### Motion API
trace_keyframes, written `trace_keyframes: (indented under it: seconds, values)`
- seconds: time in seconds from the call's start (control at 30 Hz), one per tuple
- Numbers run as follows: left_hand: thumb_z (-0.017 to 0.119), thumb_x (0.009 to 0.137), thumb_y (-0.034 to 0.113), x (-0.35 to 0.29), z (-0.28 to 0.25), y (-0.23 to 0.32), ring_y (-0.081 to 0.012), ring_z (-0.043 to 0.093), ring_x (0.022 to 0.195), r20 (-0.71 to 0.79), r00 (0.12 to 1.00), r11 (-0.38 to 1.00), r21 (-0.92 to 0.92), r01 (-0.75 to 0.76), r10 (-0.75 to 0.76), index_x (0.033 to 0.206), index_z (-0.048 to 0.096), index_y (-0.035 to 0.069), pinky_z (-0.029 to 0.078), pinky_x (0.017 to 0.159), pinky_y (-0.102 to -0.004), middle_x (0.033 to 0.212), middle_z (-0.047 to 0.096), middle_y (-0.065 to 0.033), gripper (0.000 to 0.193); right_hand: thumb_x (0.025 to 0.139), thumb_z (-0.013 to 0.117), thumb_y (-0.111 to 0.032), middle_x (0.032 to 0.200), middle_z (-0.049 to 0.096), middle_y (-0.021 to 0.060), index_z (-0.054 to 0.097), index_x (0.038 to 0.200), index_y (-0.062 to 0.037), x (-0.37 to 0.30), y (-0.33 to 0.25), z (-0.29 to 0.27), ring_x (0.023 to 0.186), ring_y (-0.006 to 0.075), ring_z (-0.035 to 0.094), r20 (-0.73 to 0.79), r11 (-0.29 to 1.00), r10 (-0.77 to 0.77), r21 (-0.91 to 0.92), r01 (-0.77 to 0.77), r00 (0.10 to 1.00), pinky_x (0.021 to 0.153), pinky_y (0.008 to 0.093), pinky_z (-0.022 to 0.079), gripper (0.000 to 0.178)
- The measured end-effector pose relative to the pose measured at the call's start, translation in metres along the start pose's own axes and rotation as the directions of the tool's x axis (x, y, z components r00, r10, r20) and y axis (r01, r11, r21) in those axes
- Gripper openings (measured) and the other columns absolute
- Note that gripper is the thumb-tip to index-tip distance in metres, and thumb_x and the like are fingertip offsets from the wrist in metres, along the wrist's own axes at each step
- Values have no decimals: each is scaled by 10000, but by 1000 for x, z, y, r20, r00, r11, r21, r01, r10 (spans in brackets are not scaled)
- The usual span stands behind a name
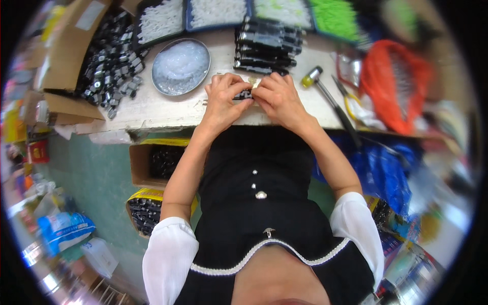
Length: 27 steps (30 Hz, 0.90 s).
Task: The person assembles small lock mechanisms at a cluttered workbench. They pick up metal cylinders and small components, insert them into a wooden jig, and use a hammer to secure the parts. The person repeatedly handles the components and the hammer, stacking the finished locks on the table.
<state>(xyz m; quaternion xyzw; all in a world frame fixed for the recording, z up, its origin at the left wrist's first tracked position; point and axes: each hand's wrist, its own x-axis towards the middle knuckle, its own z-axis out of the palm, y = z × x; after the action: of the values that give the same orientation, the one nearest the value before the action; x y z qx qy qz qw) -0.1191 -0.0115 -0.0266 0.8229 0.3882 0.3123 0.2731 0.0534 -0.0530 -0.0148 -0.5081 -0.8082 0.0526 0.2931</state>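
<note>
At the table's front edge both my hands meet over a small black-and-silver part [243, 94]. My left hand [222, 97] is closed, thumb and fingers pinching the part from the left. My right hand [280, 99] is closed too, its fingertips at the part's right end, against a small pale piece [255, 84]. The fingers cover most of both pieces, so their exact kind is hidden. Just beyond my hands lies a stack of long black parts with silvery ends [267, 44]. Left of my left hand sits a round metal dish [155, 76] holding a whitish, translucent mass.
A heap of black-and-silver parts [114, 63] spills from a cardboard box [68, 56]. Trays of white pieces [216, 11] and green pieces [334, 18] line the back. Rightward lie a hammer [330, 99], yellow-handled scissors [346, 94] and a red plastic bag [378, 76]. Boxes [140, 165] stand below.
</note>
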Motion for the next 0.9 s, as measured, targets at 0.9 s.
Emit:
trace_keyframes:
  seconds: [0.9]
  values:
    - [688, 687, 200, 246, 108, 97, -342, 600, 795, 352, 905, 826, 416, -380, 239, 781, 639, 25, 475, 677, -429, 819, 623, -179, 205, 752, 502, -64, 854, 566, 220, 600, 799, 12, -66, 139, -107, 787, 378, 574, -136, 706, 620, -335, -625, 773, 685, 468, 464, 132]
